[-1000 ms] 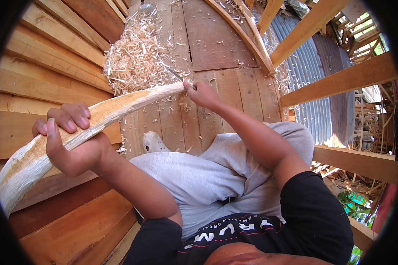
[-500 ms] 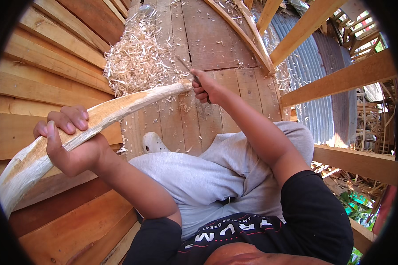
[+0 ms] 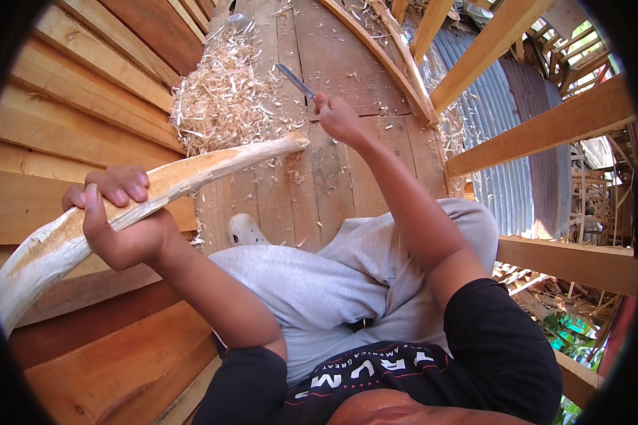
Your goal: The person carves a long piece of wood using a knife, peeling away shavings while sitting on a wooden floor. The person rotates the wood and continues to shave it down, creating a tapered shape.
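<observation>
My left hand (image 3: 124,216) is wrapped around a thick, curved piece of pale wood (image 3: 191,176) at the left. The wood's surface is partly whitish and partly tan, and its far end tapers to a blunt tip over the floor. At the upper middle, my right hand (image 3: 340,119) is closed on a knife (image 3: 295,81). The blade points up and left, apart from the wood and beyond its tip. Most of the knife's handle is hidden inside my fingers.
A heap of curled wood shavings (image 3: 220,103) lies on the plank floor (image 3: 333,184) by the left board wall (image 3: 85,95). Wooden rails (image 3: 546,134) run along the right, with corrugated metal sheet (image 3: 485,113) beyond. A curved strip of wood (image 3: 383,60) lies at the far side.
My right hand has moved forward and slightly right with the knife, away from the wood's tip. The blade now shows its flat side. My left hand and the wood have shifted only slightly.
</observation>
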`<state>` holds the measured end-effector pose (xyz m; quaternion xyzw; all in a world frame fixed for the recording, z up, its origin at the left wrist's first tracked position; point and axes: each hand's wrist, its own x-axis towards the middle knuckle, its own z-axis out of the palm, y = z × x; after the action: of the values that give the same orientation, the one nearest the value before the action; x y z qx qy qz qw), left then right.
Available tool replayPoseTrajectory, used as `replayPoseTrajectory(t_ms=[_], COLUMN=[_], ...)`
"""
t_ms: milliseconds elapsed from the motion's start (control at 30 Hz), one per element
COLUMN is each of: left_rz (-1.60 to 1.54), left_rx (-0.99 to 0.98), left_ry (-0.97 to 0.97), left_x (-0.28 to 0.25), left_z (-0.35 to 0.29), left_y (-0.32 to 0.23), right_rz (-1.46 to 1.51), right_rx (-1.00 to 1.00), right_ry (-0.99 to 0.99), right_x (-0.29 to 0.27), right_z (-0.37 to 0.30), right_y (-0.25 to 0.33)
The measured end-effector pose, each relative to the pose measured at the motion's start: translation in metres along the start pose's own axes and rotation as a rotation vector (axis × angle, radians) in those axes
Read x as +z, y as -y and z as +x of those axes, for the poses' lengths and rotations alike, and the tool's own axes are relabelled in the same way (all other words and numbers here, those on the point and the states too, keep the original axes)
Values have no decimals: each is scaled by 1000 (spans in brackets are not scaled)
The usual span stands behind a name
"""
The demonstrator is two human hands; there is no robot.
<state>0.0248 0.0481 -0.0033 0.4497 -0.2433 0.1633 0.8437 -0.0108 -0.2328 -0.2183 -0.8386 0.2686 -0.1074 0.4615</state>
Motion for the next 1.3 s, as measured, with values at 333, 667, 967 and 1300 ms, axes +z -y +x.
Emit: replayPoseTrajectory(t_ms=[333,667,967,1300], left_rz=[-229,-266,-264,-257], left_rx=[-9,12,18,-151], left_ry=[382,492,482,408], left_x=[-8,-5,-16,11], left_z=[3,1,7,0], left_y=[4,3,2,-12], right_rz=[-70,-147,-149,-42], right_rx=[187,-35,-99,39], right_ry=[233,-26,227,104], right_x=[32,32,14,41], right_z=[-54,-93,-93,-69], right_y=[-8,72,78,2])
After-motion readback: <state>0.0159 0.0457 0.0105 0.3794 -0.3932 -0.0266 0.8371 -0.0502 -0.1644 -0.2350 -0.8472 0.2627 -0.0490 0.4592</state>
